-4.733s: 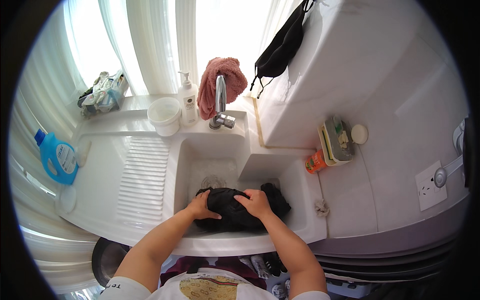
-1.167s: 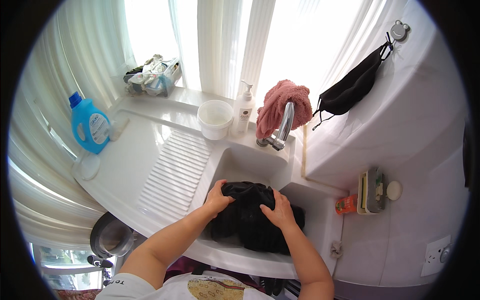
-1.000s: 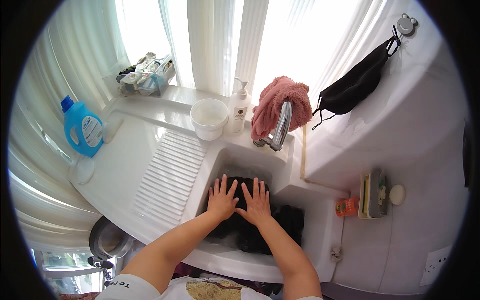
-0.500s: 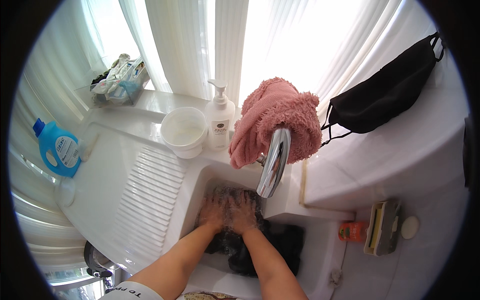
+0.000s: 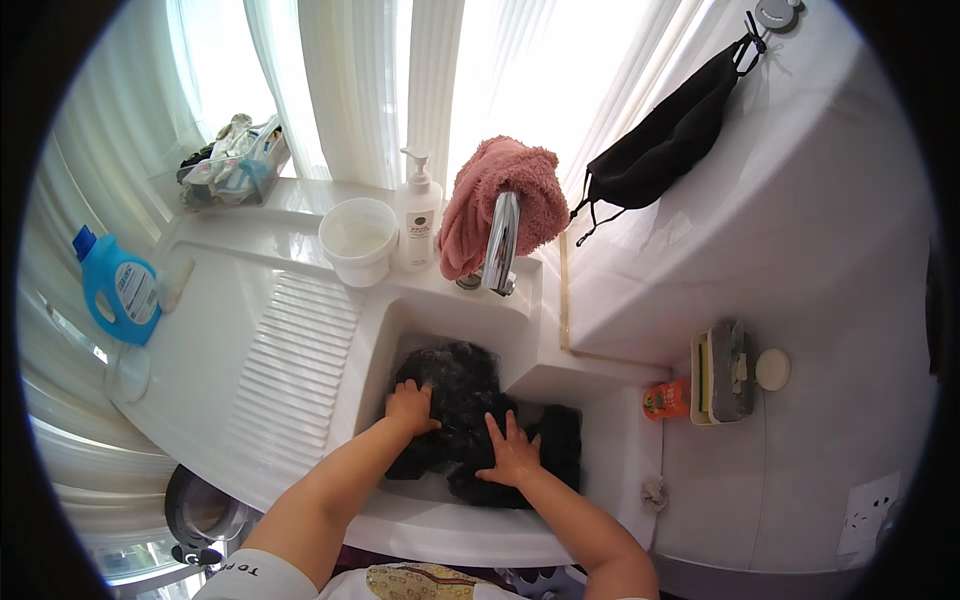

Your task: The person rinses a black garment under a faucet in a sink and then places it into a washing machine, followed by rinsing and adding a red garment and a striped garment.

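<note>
A wet black garment [image 5: 470,405] lies bunched in the white sink basin [image 5: 455,310]. My left hand [image 5: 410,405] rests on the garment's left side, fingers curled into the cloth. My right hand [image 5: 512,450] lies flat on the garment's right part with fingers spread. Both forearms come up from the lower edge. A chrome tap [image 5: 500,240] stands above the basin, with a pink towel [image 5: 500,195] draped over it.
A ribbed washboard surface [image 5: 285,365] slopes left of the basin. Behind it stand a white bowl [image 5: 358,238] and a pump bottle [image 5: 418,215]. A blue detergent bottle [image 5: 118,288] is far left. A black face mask [image 5: 665,140] hangs at upper right; a sponge holder [image 5: 722,375] and orange item [image 5: 668,398] sit right.
My hands went from gripping the garment to pressing it flat, close together, then spread apart on it. The view swung in close to the tap and back out.
</note>
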A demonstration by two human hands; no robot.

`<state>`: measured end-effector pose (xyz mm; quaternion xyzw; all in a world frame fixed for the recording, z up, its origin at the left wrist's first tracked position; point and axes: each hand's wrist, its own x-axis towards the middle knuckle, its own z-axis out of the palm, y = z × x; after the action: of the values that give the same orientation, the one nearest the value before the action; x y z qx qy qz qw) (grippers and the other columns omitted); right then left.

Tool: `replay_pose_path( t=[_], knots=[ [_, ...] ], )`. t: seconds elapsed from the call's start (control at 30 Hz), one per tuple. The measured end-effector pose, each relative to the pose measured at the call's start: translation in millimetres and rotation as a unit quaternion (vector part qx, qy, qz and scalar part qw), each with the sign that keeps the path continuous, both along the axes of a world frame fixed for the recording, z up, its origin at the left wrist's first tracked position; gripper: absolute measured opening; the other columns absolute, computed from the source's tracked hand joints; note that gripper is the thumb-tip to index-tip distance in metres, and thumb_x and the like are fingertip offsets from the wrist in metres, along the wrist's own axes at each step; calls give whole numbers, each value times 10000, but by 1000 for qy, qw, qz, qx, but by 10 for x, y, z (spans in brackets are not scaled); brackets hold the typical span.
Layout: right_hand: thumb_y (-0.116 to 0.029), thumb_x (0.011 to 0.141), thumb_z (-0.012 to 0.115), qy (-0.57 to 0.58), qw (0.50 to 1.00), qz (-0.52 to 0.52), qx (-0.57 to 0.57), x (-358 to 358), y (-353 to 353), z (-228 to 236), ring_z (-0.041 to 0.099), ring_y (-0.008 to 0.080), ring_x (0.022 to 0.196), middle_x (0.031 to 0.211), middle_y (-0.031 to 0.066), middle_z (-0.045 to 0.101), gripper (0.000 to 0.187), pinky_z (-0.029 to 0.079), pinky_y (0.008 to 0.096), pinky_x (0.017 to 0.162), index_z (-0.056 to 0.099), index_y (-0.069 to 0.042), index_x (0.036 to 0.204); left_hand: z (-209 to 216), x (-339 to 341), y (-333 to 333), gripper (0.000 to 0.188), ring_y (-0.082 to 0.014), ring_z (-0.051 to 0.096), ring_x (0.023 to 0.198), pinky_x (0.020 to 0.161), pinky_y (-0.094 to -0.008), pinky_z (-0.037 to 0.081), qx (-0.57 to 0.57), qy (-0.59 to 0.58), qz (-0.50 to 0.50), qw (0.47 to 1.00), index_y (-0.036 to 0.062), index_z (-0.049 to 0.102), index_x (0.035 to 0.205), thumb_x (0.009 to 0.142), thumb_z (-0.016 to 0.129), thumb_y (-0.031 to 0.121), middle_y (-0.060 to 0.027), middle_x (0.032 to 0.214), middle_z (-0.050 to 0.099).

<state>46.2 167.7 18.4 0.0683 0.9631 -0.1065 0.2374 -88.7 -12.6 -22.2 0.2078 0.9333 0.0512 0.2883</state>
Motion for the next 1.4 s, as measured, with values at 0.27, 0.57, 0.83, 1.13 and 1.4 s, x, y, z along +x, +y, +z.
replay_pose_path(
  t=[0.27, 0.57, 0.83, 1.13, 1.4],
  knots=[
    [-36, 625, 594, 448, 849, -116, -254, -299, 14, 788, 658, 320, 765, 819, 171, 668, 240, 513, 316, 699, 675, -8, 850, 337, 270, -238, 893, -367, 499, 1173, 886, -450, 491, -21, -75, -17, 997, 97, 369, 1326, 633, 823, 432, -208, 1303, 449],
    [57, 585, 549, 535, 743, -2, -403, -260, -111, 2422, 625, 177, 650, 701, 116, 642, 228, 469, 241, 632, 652, 27, 786, 1334, 575, -175, 1159, -368, 342, 1332, 1051, -600, 273, 395, 90, -80, 911, 141, 137, 1479, 603, 847, 411, -189, 1461, 302],
    [139, 674, 482, 496, 553, -108, -660, -461, -57, 2873, 566, 79, 693, 745, 15, 620, 237, 446, 193, 654, 638, 47, 826, 1664, 765, 55, 606, -293, 594, 1068, 872, -356, 462, 661, -20, 135, 738, 57, 454, 1261, 743, 758, 135, -153, 1139, 605],
    [14, 691, 535, 341, 821, 17, -457, -912, -467, 1626, 600, 146, 781, 838, 76, 639, 260, 479, 278, 769, 614, 23, 939, 1127, 777, -322, 1017, -331, 349, 1302, 1083, -393, 289, 485, 2, 280, 828, 32, 100, 1451, 642, 715, 68, -208, 1360, 369],
    [-672, 853, 426, 151, 968, -5, -202, -551, -396, 393, 22, 403, 1426, 1547, 206, 67, 721, 136, 565, 1115, 319, -294, 1458, 1099, 330, -375, 781, -426, 118, 1403, 1124, -519, 163, 341, 300, -20, 891, 205, 353, 1442, 738, 683, 287, -197, 1532, 141]
  ],
)
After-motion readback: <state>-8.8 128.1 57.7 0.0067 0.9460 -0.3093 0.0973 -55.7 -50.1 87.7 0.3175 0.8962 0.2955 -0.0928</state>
